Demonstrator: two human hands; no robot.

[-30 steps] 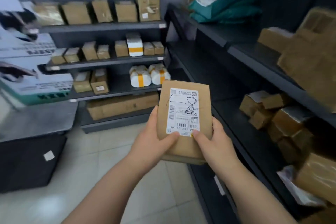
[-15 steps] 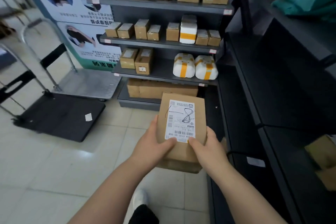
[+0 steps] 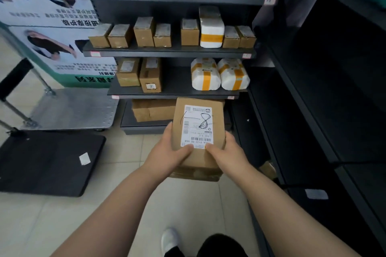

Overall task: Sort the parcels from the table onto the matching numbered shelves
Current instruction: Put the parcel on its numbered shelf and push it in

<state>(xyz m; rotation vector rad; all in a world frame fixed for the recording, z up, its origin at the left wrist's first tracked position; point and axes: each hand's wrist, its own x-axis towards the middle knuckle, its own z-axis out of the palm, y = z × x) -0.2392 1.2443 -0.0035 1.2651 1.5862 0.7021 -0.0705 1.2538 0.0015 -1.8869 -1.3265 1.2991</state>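
Note:
I hold a flat brown cardboard parcel [image 3: 198, 115] in front of me at waist height. Its white label carries a handwritten "8" and a barcode. My left hand [image 3: 167, 152] grips its lower left side, thumb on the label's corner. My right hand [image 3: 227, 152] grips the lower right side the same way. Straight ahead stands a dark shelf unit [image 3: 177, 52] with small tags on its shelf edges; the tags are too blurred to read. Brown boxes and white foam parcels with orange tape [image 3: 219, 74] fill its shelves.
A second dark shelf unit [image 3: 302, 110] runs along my right, its near shelves mostly bare. Two flatbed trolleys, one silver [image 3: 71, 108] and one black [image 3: 46, 162], lie on the tiled floor at left. A printed banner [image 3: 52, 27] stands behind them. My shoe [image 3: 170, 240] shows below.
The view has swung left and down from the right-hand shelves toward the shelf unit ahead, which is now closer. Both hands keep the same hold on the parcel.

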